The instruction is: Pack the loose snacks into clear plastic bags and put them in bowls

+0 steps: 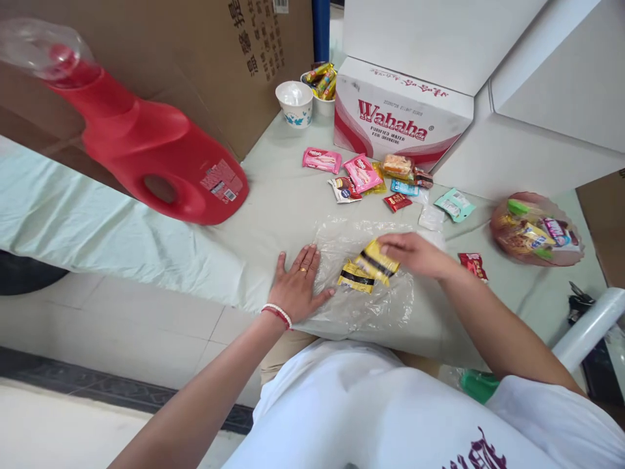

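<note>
My left hand [299,283] lies flat with its fingers stretched out, at the left edge of a clear plastic sheet or bag [390,306] spread on the table. Between thumb and fingertips, my right hand [415,253] pinches a yellow snack packet [375,259] with a black band. Under it, partly covered, a second yellow packet [355,279] with a black band rests on the plastic. Behind the plastic are pink wafer packets [321,160], a white-and-brown snack packet [344,190], a small red packet [398,201] and a mint-green packet [455,204].
A large red bottle [166,156] stands at the left on the cloth-covered table. Paper cups [295,107] and a Wahaha water box [403,111] stand at the back. To the right are a bowl of snacks [537,229], a red packet [472,266] and a plastic roll [588,329].
</note>
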A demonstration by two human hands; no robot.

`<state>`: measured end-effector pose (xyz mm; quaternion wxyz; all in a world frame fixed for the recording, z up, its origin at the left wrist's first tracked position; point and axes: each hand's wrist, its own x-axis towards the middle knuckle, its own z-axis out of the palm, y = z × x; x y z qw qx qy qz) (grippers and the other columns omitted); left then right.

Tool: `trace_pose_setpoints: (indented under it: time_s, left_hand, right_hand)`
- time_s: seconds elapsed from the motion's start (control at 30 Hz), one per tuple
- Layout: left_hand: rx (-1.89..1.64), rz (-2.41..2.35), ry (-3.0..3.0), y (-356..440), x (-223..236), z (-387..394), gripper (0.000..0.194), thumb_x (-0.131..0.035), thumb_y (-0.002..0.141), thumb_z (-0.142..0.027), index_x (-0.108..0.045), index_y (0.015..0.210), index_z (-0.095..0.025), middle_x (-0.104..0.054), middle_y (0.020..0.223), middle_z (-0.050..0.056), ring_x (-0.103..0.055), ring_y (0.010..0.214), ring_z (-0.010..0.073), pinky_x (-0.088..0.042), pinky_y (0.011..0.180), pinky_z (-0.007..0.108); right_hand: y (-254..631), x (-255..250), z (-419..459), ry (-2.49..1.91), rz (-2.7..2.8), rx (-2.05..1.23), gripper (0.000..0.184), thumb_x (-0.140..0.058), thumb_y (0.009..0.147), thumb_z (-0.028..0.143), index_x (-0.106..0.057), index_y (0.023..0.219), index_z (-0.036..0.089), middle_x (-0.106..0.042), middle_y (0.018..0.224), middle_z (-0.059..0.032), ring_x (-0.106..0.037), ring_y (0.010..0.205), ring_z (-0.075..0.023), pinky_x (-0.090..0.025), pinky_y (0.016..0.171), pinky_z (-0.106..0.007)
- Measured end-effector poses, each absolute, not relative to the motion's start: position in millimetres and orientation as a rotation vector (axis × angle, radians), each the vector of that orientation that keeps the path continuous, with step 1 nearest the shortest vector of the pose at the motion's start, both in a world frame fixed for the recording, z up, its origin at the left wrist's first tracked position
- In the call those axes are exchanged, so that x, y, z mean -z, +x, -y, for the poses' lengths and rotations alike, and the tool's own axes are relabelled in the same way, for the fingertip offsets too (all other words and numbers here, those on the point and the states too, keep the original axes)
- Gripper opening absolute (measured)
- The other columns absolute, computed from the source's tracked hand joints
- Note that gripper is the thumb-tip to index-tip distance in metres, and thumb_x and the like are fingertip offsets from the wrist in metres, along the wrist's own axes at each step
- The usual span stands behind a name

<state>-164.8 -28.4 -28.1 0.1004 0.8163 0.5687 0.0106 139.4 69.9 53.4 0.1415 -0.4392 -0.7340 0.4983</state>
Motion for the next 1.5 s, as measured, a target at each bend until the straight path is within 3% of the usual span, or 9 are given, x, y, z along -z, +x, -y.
trace_pose_setpoints:
  time_s: [0.17, 0.4, 0.53, 0.73, 1.0, 1.17, 1.27, 1.37, 1.5]
  left_hand:
    - [-0.030, -1.697, 2.411, -164.0, 28.9, 30.5, 0.092, -0.035, 0.096, -0.070, -0.017, 0.165, -0.012, -0.018, 0.170, 0.018, -0.022, 0.158, 0.0373, -0.003, 0.125, 0.068]
    - [-0.086, -1.703, 2.407, -163.1, 31.7, 33.3, 0.090, -0.035, 0.097, -0.068, -0.019, 0.164, -0.010, -0.018, 0.170, 0.019, -0.023, 0.157, 0.0367, 0.000, 0.124, 0.069]
    - [-0.073, -1.708, 2.400, -162.0, 29.0, 33.4, 0.089, -0.036, 0.097, -0.067, -0.020, 0.164, -0.011, -0.018, 0.170, 0.019, -0.023, 0.157, 0.0369, 0.001, 0.124, 0.069]
    - [-0.106, -1.696, 2.414, -162.6, 30.6, 32.7, 0.091, -0.035, 0.097, -0.069, -0.019, 0.164, -0.009, -0.017, 0.170, 0.019, -0.021, 0.158, 0.0354, 0.002, 0.124, 0.069]
    - [-0.397, -1.728, 2.526, -171.1, 36.7, 41.9, 0.072, -0.043, 0.101, -0.050, -0.024, 0.164, -0.021, -0.029, 0.167, 0.018, -0.027, 0.156, 0.0371, 0.001, 0.124, 0.069]
    - [-0.464, -1.185, 2.718, -182.4, 35.5, 43.4, 0.063, -0.045, 0.103, -0.024, -0.029, 0.161, -0.041, -0.056, 0.153, 0.004, -0.045, 0.148, 0.0250, -0.001, 0.129, 0.059]
    - [-0.361, -0.987, 2.598, -194.5, 31.5, 39.9, 0.064, -0.049, 0.101, -0.036, -0.031, 0.161, -0.026, -0.057, 0.152, 0.011, -0.048, 0.146, 0.0239, -0.019, 0.129, 0.051]
    - [-0.247, -0.953, 2.496, -207.1, 25.0, 43.4, 0.084, -0.066, 0.085, -0.062, -0.044, 0.154, -0.018, -0.043, 0.161, 0.019, -0.037, 0.152, 0.0323, -0.018, 0.129, 0.055]
    - [-0.143, -0.935, 2.414, -213.4, 14.4, 52.4, 0.034, -0.062, 0.090, -0.046, -0.071, 0.115, -0.024, -0.041, 0.164, 0.014, -0.031, 0.155, 0.0311, -0.012, 0.129, 0.056]
  right_hand:
    - [88.2, -41.8, -23.0, -1.422, 2.525, -0.879, 0.033, -0.045, 0.103, 0.027, -0.073, 0.115, 0.016, -0.070, 0.116, -0.0137, -0.061, 0.105, -0.0268, -0.045, 0.099, -0.043]
    - [61.4, -26.8, 23.5, -1.546, 2.599, -0.334, 0.067, -0.071, 0.091, 0.044, -0.052, 0.145, 0.010, -0.056, 0.141, -0.0210, -0.039, 0.136, -0.0378, -0.030, 0.115, -0.054]
    - [68.2, -17.5, 20.7, -1.563, 2.653, -0.363, 0.064, -0.073, 0.086, 0.021, -0.052, 0.144, 0.010, -0.060, 0.133, -0.0194, -0.041, 0.134, -0.0365, -0.029, 0.117, -0.051]
    - [88.7, -30.3, -6.8, -1.480, 2.632, -0.517, 0.062, -0.073, 0.085, 0.025, -0.053, 0.142, 0.013, -0.057, 0.132, -0.0188, -0.044, 0.128, -0.0353, -0.040, 0.108, -0.047]
    - [75.7, -23.7, -3.6, -1.403, 2.708, -0.479, 0.068, -0.072, 0.089, 0.033, -0.045, 0.150, 0.016, -0.052, 0.146, -0.0207, -0.034, 0.144, -0.0387, -0.022, 0.120, -0.064]
    - [120.0, -32.8, 29.4, -1.139, 2.463, -0.554, 0.051, -0.061, 0.098, 0.042, -0.051, 0.143, 0.020, -0.057, 0.137, -0.0174, -0.049, 0.129, -0.0317, -0.043, 0.109, -0.054]
    - [148.5, -27.2, 61.4, -1.037, 2.518, -0.718, 0.045, -0.064, 0.096, 0.042, -0.057, 0.135, 0.021, -0.061, 0.129, -0.0155, -0.053, 0.120, -0.0299, -0.050, 0.101, -0.051]
    - [163.6, -12.0, 86.4, -1.105, 2.504, -0.789, 0.028, -0.058, 0.100, 0.032, -0.064, 0.125, 0.021, -0.061, 0.130, -0.0149, -0.053, 0.124, -0.0292, -0.050, 0.103, -0.052]
    - [166.2, -4.3, 90.2, -1.185, 2.335, -0.875, 0.024, -0.046, 0.104, 0.025, -0.070, 0.104, 0.024, -0.067, 0.119, -0.0123, -0.061, 0.112, -0.0250, -0.054, 0.096, -0.048]
